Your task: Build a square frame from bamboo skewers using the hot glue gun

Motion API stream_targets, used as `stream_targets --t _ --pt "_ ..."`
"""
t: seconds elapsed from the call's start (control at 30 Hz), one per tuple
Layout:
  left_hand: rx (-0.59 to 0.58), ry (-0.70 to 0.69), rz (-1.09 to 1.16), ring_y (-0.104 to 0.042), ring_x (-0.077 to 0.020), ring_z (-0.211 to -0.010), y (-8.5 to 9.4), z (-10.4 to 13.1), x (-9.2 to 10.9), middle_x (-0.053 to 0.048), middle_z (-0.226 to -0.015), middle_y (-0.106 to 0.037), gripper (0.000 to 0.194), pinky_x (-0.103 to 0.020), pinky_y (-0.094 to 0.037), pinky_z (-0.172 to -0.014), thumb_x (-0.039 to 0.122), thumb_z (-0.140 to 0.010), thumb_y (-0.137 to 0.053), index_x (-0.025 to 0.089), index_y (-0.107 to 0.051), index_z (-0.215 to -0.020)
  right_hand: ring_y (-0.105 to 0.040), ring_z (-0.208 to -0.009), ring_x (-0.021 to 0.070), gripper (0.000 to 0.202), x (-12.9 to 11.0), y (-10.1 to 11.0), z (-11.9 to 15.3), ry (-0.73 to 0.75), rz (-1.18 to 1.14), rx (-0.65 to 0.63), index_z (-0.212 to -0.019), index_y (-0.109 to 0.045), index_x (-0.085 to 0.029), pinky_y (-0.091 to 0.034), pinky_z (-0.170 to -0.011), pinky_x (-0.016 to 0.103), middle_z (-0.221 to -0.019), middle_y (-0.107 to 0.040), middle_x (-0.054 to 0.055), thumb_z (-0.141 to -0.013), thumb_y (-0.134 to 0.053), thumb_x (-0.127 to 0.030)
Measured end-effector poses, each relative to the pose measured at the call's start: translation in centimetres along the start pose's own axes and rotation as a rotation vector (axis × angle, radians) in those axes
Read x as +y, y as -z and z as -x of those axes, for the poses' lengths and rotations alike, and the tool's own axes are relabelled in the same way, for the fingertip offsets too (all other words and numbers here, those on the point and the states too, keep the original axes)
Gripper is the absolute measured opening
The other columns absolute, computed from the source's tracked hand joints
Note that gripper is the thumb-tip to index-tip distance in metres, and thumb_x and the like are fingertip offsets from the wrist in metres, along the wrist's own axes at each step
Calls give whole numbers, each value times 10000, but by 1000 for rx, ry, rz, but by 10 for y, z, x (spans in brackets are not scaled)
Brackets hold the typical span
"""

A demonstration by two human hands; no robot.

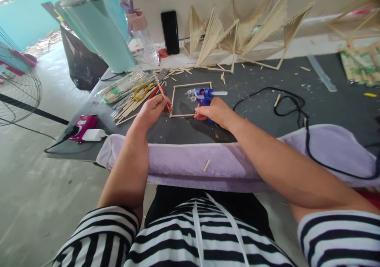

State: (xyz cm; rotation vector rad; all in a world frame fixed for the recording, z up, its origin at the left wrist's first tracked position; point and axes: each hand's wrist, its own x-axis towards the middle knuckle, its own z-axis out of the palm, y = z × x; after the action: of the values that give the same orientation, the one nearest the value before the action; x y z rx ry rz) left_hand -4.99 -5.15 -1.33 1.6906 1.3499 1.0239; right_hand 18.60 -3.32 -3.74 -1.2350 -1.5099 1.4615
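My left hand (pixel 154 107) pinches a thin wooden stick (pixel 159 85), tilted up and to the left, its lower end at the near left corner of a square stick frame (pixel 192 85). The frame lies flat on the dark table. Wrapped round the handle of a blue glue gun (pixel 202 95) is my right hand (pixel 214 111). The gun points left above the frame's right part, with a clear glue stick out of its back. My right hand covers part of the frame's near right corner.
Left of the frame lie loose sticks (pixel 133 107), yellow-handled scissors (pixel 141 92) and a bagged bundle (pixel 118 89). Stick structures (pixel 215 37), a phone (pixel 170 32) and a bottle (pixel 144 37) stand behind. A black cord (pixel 289 96) winds right; a purple towel (pixel 190 162) covers the front edge.
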Motion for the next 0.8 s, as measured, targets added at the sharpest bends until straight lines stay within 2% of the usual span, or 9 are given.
stream_targets --t 0.3,0.8 --pt "1 76 39 -644 -115 -662 0 -1 -1 -18 -746 -661 197 -259 -560 -670 336 -926 -521 184 -579 -815 -723 -677 196 128 0 1 0 12 21 -7 -727 -591 -178 -612 -634 285 -643 -692 55 -794 -678 -112" --pt "-8 80 37 -641 -113 -675 -1 -1 0 -11 -750 -655 212 -253 -560 -684 358 -921 -527 189 -578 -804 -723 -679 192 140 2 0 -3 4 19 9 -714 -593 -184 -613 -631 276 -650 -687 48 -785 -687 -109"
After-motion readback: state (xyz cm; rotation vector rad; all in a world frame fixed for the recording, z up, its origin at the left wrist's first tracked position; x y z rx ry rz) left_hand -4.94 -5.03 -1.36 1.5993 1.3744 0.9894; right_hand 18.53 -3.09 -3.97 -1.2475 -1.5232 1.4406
